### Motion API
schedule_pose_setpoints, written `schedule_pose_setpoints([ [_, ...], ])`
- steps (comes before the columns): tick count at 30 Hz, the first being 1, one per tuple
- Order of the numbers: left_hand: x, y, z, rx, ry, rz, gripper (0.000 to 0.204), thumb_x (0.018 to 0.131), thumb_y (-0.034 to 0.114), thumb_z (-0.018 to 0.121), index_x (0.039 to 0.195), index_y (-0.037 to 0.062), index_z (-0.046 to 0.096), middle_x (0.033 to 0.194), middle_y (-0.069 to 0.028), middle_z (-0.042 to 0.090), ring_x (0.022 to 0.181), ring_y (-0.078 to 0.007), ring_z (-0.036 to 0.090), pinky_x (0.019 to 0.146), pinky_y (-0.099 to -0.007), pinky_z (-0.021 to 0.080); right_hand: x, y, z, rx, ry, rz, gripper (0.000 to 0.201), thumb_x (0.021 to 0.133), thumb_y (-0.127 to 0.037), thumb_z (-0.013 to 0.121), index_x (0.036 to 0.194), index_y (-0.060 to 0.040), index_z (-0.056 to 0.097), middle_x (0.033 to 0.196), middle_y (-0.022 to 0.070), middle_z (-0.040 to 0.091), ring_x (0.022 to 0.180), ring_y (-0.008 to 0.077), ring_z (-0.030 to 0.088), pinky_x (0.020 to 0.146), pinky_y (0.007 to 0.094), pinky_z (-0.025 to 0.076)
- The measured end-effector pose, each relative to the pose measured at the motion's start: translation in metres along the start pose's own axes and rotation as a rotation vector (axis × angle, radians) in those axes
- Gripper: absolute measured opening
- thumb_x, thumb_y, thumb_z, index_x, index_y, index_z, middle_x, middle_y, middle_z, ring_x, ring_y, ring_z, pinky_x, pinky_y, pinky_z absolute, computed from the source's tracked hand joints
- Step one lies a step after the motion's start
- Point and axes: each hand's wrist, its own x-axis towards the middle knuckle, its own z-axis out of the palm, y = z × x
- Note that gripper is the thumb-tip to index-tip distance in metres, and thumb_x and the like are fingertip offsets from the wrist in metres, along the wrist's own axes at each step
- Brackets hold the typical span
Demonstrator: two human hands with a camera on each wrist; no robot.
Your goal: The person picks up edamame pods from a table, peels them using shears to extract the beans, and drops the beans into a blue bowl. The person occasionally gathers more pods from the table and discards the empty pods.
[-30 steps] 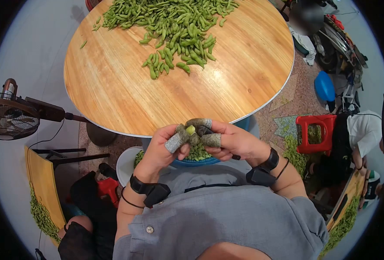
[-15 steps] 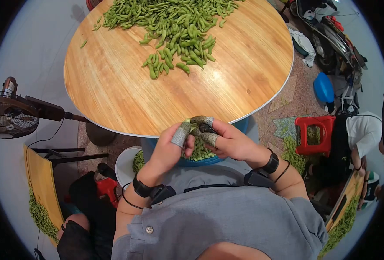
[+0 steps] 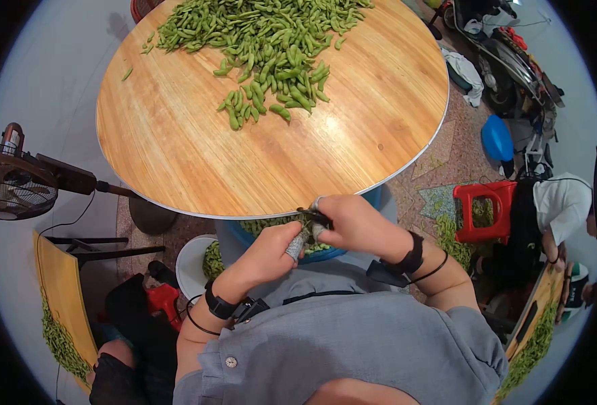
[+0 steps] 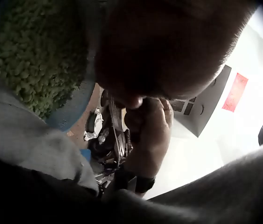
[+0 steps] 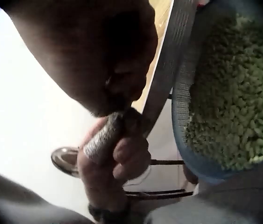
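Just below the near edge of the round table (image 3: 197, 155), both hands work close together above a blue basin (image 3: 322, 255) of shelled green beans (image 5: 243, 98). The left hand (image 3: 271, 250) has its fingers curled under, a grey wrap (image 3: 296, 247) round the thumb. Against its fingertips, the right hand (image 3: 359, 224) bends its wrapped fingers round a small black object (image 3: 320, 217). What the left fingertips pinch is hidden, and I cannot tell if a pod is there. In the right wrist view the left hand's wrapped thumb meets the dark right hand.
Edamame pods (image 3: 271, 47) are heaped on the table's far side. A white bucket (image 3: 192, 266) stands left of the basin, a fan (image 3: 22, 175) further left. To the right are a red stool (image 3: 484, 212), a blue bowl (image 3: 497, 137) and a seated person (image 3: 561, 202).
A green bean and pod showed between the fingertips earlier and are now out of sight. Both hands have dropped towards me and turned, the right hand's back now showing over its fingers.
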Motion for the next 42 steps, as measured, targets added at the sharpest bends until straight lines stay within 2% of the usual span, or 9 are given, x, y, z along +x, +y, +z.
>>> schedule_pose_setpoints([
  [3,-0.010,-0.018,0.003,0.407,0.212,0.175,0.011,0.078,0.005,0.052,0.088,-0.0001,0.053,0.074,-0.0153,0.059,0.068,-0.0294,0.060,0.061,-0.0352,0.046,-0.007,-0.005,0.009,-0.082,0.011,-0.059,0.017,0.067,-0.010,0.065,0.077,-0.0015,0.054,0.079,0.0152,0.058,0.075,0.0369,0.058,0.064,0.0421,0.047],
  [8,-0.074,-0.034,-0.022,0.306,0.374,-0.221,0.018,0.075,0.006,0.056,0.092,-0.0011,0.055,0.083,-0.0212,0.061,0.080,-0.0389,0.060,0.066,-0.0417,0.047,-0.001,-0.003,-0.010,-0.050,-0.084,-0.125,0.019,0.070,-0.012,0.066,0.084,-0.0028,0.058,0.081,0.0153,0.058,0.076,0.0360,0.058,0.065,0.0421,0.047],
  [14,-0.138,-0.086,-0.039,0.905,0.505,-0.612,0.022,0.070,0.000,0.057,0.091,0.0012,0.055,0.084,-0.0221,0.061,0.082,-0.0407,0.059,0.067,-0.0480,0.047,0.095,0.015,-0.033,-0.128,0.237,0.007,0.019,0.076,-0.021,0.062,0.079,-0.0025,0.057,0.073,0.0214,0.059,0.071,0.0404,0.058,0.062,0.0480,0.046],
  [19,-0.125,-0.053,-0.045,0.939,0.585,-0.469,0.024,0.071,0.001,0.060,0.094,0.0008,0.057,0.084,-0.0226,0.061,0.083,-0.0407,0.058,0.070,-0.0456,0.048,0.170,0.046,-0.012,-0.364,0.502,-0.079,0.020,0.080,-0.022,0.060,0.087,-0.0026,0.060,0.075,0.0210,0.061,0.074,0.0394,0.059,0.064,0.0469,0.048],
  [24,-0.068,-0.011,-0.046,0.417,0.529,0.084,0.026,0.082,0.011,0.061,0.106,0.0017,0.059,0.082,-0.0170,0.063,0.072,-0.0299,0.061,0.066,-0.0335,0.049,0.161,0.034,-0.010,-0.424,0.393,0.065,0.020,0.077,-0.020,0.060,0.083,-0.0014,0.060,0.077,0.0223,0.062,0.075,0.0402,0.060,0.065,0.0467,0.049],
  [29,0.002,0.006,-0.026,-0.206,0.596,0.084,0.021,0.089,0.009,0.055,0.107,-0.0005,0.058,0.083,-0.0065,0.064,0.068,-0.0140,0.061,0.059,-0.0234,0.048,0.111,0.008,-0.024,-0.202,0.228,0.140,0.018,0.075,-0.018,0.061,0.081,-0.0014,0.062,0.076,0.0174,0.064,0.071,0.0316,0.062,0.061,0.0395,0.049],
  [31,0.018,0.005,-0.023,-0.347,0.582,0.121,0.019,0.091,0.009,0.053,0.106,-0.0008,0.058,0.083,-0.0037,0.064,0.067,-0.0100,0.060,0.057,-0.0207,0.046,0.085,-0.001,-0.027,0.365,0.103,0.338,0.021,0.076,-0.020,0.064,0.087,-0.0012,0.063,0.075,0.0070,0.064,0.069,0.0167,0.059,0.059,0.0316,0.047],
  [34,0.025,0.009,-0.019,-0.563,0.318,0.047,0.014,0.091,0.008,0.052,0.102,0.0026,0.059,0.078,-0.0014,0.061,0.063,-0.0057,0.056,0.054,-0.0183,0.043,0.055,0.006,-0.008,0.528,0.218,0.250,0.024,0.081,-0.018,0.063,0.098,0.0001,0.062,0.077,-0.0005,0.061,0.072,0.0080,0.054,0.063,0.0266,0.046],
  [42,0.021,0.002,-0.010,-0.585,0.448,0.024,0.013,0.091,0.006,0.053,0.100,0.0050,0.062,0.073,0.0021,0.057,0.056,-0.0032,0.045,0.050,-0.0174,0.035,0.010,0.004,-0.003,0.510,0.045,0.039,0.040,0.092,-0.009,0.045,0.131,-0.0020,0.044,0.089,0.0065,0.060,0.076,0.0129,0.056,0.071,0.0278,0.047],
])
